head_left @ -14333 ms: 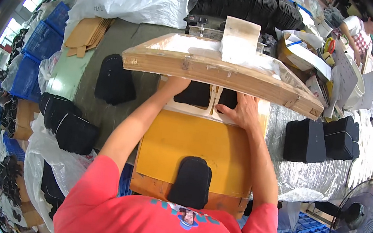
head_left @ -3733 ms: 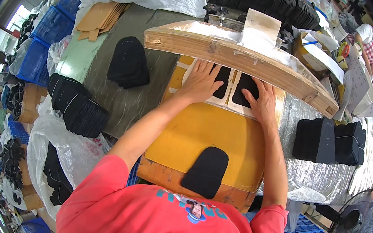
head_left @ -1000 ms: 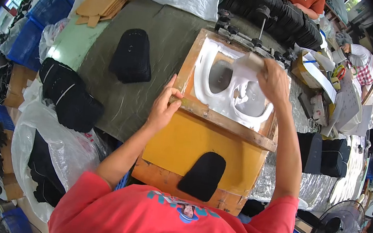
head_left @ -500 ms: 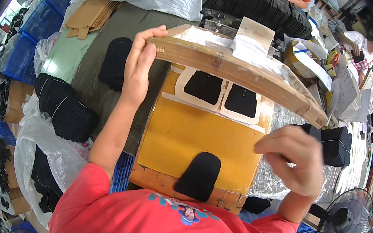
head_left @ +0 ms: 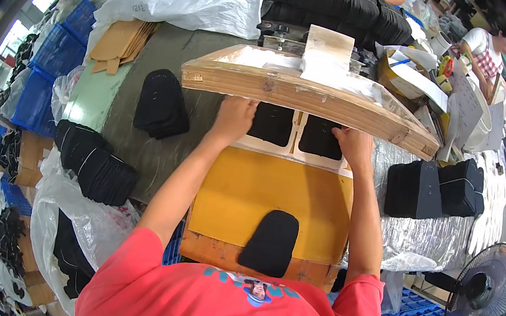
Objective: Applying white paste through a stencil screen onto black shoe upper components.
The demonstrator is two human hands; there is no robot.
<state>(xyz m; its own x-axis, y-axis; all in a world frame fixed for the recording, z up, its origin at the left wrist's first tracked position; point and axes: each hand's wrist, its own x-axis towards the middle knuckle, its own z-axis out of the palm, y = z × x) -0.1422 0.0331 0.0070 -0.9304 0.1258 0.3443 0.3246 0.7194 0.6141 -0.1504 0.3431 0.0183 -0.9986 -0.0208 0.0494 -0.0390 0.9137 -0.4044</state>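
Left hand (head_left: 234, 120), right hand (head_left: 356, 148): fingers curled nearly closed, hold unclear. Black pads (head_left: 271, 126) between them: probably light, bendable; best gripped by outer edges.

Bright light, bent dark edges

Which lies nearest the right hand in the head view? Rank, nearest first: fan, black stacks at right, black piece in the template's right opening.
1. Black piece: right opening of the template, by the right hand.
2. Black stacks: to that hand's right.
3. Fan: lower right, farthest.
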